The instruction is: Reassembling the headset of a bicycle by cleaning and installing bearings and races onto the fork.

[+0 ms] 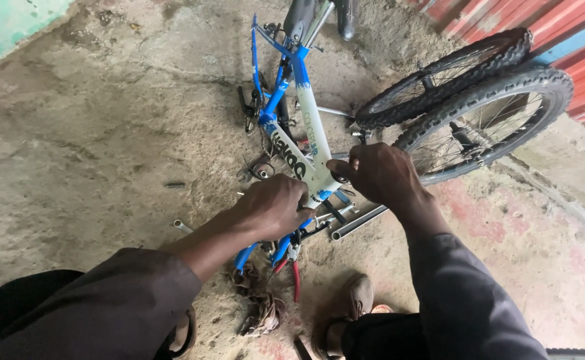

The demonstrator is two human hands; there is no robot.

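Observation:
A blue and white bicycle frame (304, 120) lies upside down on the concrete floor, saddle (299, 17) at the far end. My left hand (272, 205) is closed around the near end of the frame, by the head tube. My right hand (379, 173) grips a small part at the frame's right side, fingers curled shut; what it holds is hidden under the fingers. Blue fork legs (266, 250) stick out below my left hand.
Two bicycle wheels (486, 120) with knobby tyres lean at the right by a red corrugated wall (572, 40). A metal tube (359, 223), red-handled pliers (296, 277), a rag (259, 310) and small parts lie near my sandalled foot (352, 310).

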